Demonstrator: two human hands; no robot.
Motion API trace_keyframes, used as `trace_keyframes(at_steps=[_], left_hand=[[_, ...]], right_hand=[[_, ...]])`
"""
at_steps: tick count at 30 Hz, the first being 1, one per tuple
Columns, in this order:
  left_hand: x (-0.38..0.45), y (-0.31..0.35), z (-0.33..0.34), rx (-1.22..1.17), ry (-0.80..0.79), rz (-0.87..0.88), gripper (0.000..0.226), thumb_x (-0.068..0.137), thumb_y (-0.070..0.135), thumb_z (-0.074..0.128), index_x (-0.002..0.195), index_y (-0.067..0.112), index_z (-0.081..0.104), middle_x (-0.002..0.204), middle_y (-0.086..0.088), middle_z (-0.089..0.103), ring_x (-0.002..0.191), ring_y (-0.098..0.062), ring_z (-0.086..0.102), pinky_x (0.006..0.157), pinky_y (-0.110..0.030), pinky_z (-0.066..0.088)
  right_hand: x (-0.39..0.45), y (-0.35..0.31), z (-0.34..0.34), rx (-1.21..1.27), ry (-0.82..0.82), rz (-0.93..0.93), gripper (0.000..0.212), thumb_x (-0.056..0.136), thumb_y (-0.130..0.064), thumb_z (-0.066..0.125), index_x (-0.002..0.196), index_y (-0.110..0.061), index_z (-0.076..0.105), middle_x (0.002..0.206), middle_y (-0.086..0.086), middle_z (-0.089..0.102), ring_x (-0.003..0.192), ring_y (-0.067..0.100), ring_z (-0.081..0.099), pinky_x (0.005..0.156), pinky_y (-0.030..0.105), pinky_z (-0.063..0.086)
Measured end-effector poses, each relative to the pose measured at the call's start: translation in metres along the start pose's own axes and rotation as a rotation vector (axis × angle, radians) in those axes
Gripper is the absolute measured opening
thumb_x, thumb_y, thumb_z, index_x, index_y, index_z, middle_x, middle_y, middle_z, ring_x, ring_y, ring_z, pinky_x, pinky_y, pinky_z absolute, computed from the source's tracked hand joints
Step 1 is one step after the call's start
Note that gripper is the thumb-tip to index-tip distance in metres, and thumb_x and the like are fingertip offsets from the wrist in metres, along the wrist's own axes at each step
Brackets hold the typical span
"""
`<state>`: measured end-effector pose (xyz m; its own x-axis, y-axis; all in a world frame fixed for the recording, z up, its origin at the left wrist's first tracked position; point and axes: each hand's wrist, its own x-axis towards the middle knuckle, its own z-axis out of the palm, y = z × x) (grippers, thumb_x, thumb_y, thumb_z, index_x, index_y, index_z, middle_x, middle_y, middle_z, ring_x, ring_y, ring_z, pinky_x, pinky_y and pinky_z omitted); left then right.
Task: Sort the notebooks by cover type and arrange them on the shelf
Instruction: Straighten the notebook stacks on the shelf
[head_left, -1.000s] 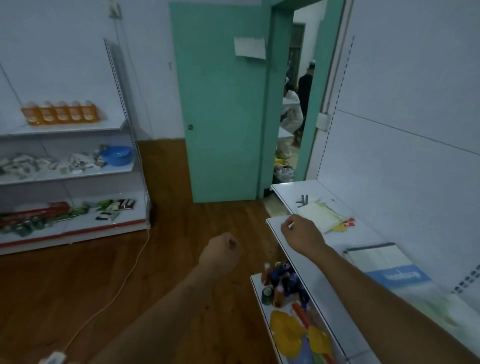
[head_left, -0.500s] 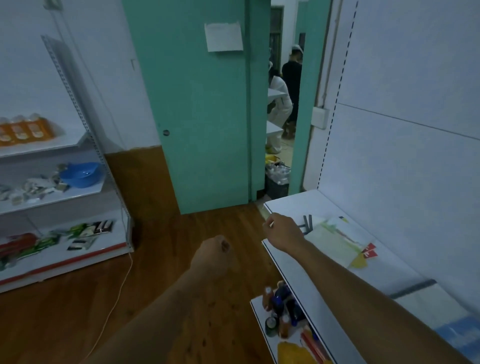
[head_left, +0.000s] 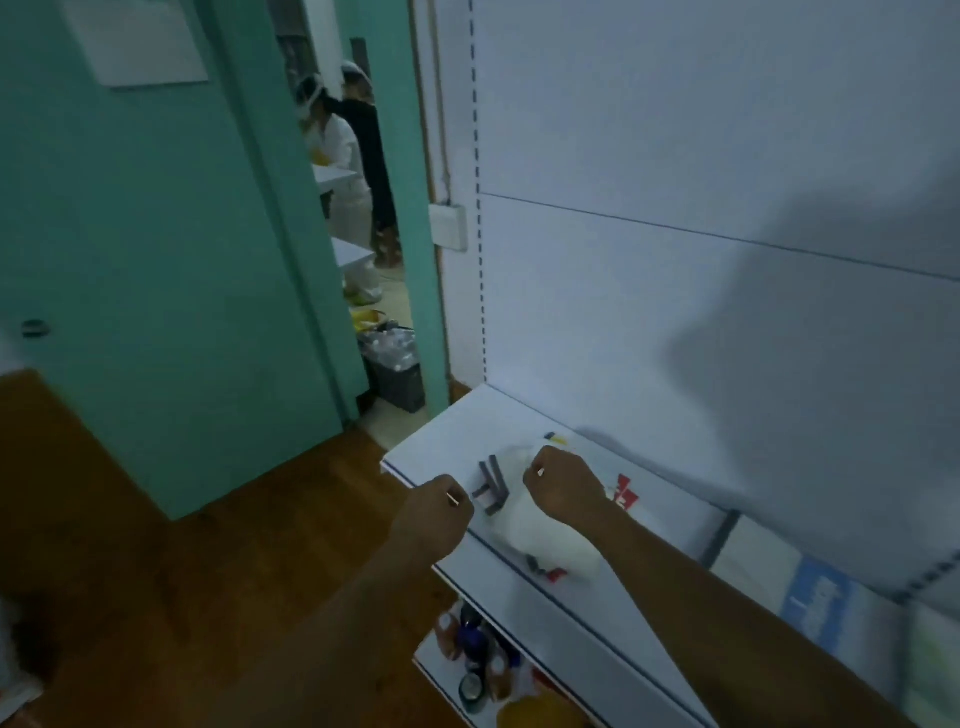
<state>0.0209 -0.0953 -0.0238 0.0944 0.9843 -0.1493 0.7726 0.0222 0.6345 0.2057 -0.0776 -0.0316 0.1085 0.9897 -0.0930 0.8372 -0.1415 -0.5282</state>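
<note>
White shelf (head_left: 447, 431) runs along the wall panel, w/ a pale notebook (head_left: 540, 525) lying flat on it, partly under the right hand (head_left: 563, 486). Cover is whitish w/ red marks showing past the wrist and at the near corner; print too blurred to read. Just left of the right hand, between both hands, a few short grey strips (head_left: 491, 483) lie crossed on the shelf. Further back along the right forearm, toward the person, a blue-and-white notebook (head_left: 810, 608) lies flat on the same shelf, well apart from the hand.

Lower shelf (head_left: 431, 670), below the left forearm: small bottles (head_left: 470, 644) clustered together, plus something yellow (head_left: 540, 712) near the bottom edge; can't tell what it is.

Beyond the hands, a dark bin (head_left: 397, 374) sits in the doorway, filled w/ pale crumpled stuff. Green door (head_left: 156, 270) stands left of it; ppl in the room beyond.

Left hand (head_left: 434, 517): fist closed, knuckles up, holding nothing visible, hanging at the shelf's front edge, arm stretched fwd. Right hand: fingers curled under, back of hand up, over the pale notebook; can't tell if it grips the cover or just hovers on it. Both forearms bare, extended.
</note>
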Motion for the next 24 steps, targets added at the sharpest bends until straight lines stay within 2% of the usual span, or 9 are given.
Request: trace_keyframes(at_steps=[3, 6, 8, 9, 10, 12, 15, 20, 24], left_hand=[[0.033, 0.012, 0.018, 0.036, -0.136, 0.077, 0.018, 0.094, 0.027, 0.053, 0.098, 0.012, 0.06, 0.104, -0.006, 0.066, 0.091, -0.022, 0.062, 0.074, -0.025, 0.047], [0.059, 0.018, 0.03, 0.102, -0.269, 0.1, 0.038, 0.093, 0.027, 0.049, 0.119, 0.0, 0.056, 0.131, -0.019, 0.056, 0.119, -0.032, 0.054, 0.099, -0.034, 0.046], [0.07, 0.019, 0.035, 0.171, -0.371, 0.122, 0.065, 0.095, 0.029, 0.048, 0.144, -0.007, 0.024, 0.152, -0.023, 0.028, 0.14, -0.034, 0.029, 0.113, -0.038, 0.031], [0.074, 0.019, 0.038, 0.196, -0.411, 0.137, 0.073, 0.096, 0.029, 0.047, 0.146, -0.009, 0.009, 0.156, -0.024, 0.015, 0.144, -0.035, 0.018, 0.115, -0.038, 0.026], [0.076, 0.018, 0.041, 0.205, -0.436, 0.152, 0.076, 0.096, 0.028, 0.048, 0.146, -0.01, 0.005, 0.157, -0.024, 0.008, 0.146, -0.034, 0.013, 0.115, -0.037, 0.026], [0.077, 0.016, 0.047, 0.202, -0.496, 0.146, 0.069, 0.095, 0.027, 0.051, 0.143, -0.01, 0.018, 0.152, -0.025, 0.023, 0.139, -0.034, 0.031, 0.106, -0.034, 0.036], [0.079, 0.008, 0.053, 0.142, -0.549, 0.139, 0.053, 0.09, 0.027, 0.059, 0.129, -0.005, 0.041, 0.128, -0.02, 0.053, 0.114, -0.031, 0.056, 0.09, -0.033, 0.05], [0.079, -0.006, 0.054, 0.048, -0.52, 0.181, 0.039, 0.087, 0.024, 0.062, 0.115, -0.003, 0.054, 0.103, -0.011, 0.062, 0.091, -0.026, 0.062, 0.079, -0.034, 0.056], [0.073, -0.005, 0.047, -0.059, -0.535, 0.113, 0.035, 0.093, 0.023, 0.056, 0.119, 0.001, 0.057, 0.112, -0.015, 0.062, 0.099, -0.029, 0.061, 0.08, -0.03, 0.051]], right_hand=[[-0.002, 0.03, -0.005, -0.009, 0.061, 0.178, 0.032, 0.094, -0.029, 0.046, 0.111, -0.006, 0.06, 0.113, 0.01, 0.063, 0.105, 0.024, 0.058, 0.082, 0.027, 0.044], [-0.013, 0.046, -0.004, 0.031, 0.063, 0.361, 0.041, 0.094, -0.028, 0.044, 0.125, -0.002, 0.052, 0.127, 0.014, 0.056, 0.117, 0.027, 0.052, 0.094, 0.03, 0.041], [-0.021, 0.051, 0.001, 0.049, 0.073, 0.451, 0.045, 0.094, -0.026, 0.043, 0.131, -0.001, 0.046, 0.131, 0.014, 0.054, 0.12, 0.027, 0.051, 0.098, 0.031, 0.041], [-0.025, 0.052, 0.004, 0.06, 0.086, 0.481, 0.043, 0.094, -0.025, 0.043, 0.13, -0.002, 0.047, 0.129, 0.014, 0.055, 0.117, 0.027, 0.053, 0.095, 0.03, 0.042], [-0.029, 0.05, 0.009, 0.07, 0.094, 0.512, 0.041, 0.094, -0.025, 0.044, 0.128, -0.002, 0.049, 0.126, 0.014, 0.057, 0.114, 0.027, 0.055, 0.091, 0.028, 0.043], [-0.035, 0.042, 0.02, 0.096, 0.101, 0.576, 0.038, 0.095, -0.025, 0.045, 0.124, -0.002, 0.052, 0.123, 0.014, 0.059, 0.11, 0.027, 0.057, 0.083, 0.024, 0.042], [-0.037, 0.032, 0.043, 0.169, 0.143, 0.675, 0.044, 0.093, -0.031, 0.048, 0.126, -0.002, 0.049, 0.124, 0.015, 0.057, 0.11, 0.028, 0.057, 0.087, 0.029, 0.046], [-0.041, 0.019, 0.063, 0.277, 0.188, 0.882, 0.048, 0.085, -0.037, 0.054, 0.118, -0.002, 0.054, 0.12, 0.016, 0.058, 0.107, 0.031, 0.057, 0.089, 0.033, 0.049], [-0.047, 0.019, 0.072, 0.386, 0.152, 0.908, 0.054, 0.091, -0.042, 0.051, 0.125, 0.001, 0.051, 0.123, 0.014, 0.059, 0.106, 0.027, 0.058, 0.087, 0.03, 0.047]])
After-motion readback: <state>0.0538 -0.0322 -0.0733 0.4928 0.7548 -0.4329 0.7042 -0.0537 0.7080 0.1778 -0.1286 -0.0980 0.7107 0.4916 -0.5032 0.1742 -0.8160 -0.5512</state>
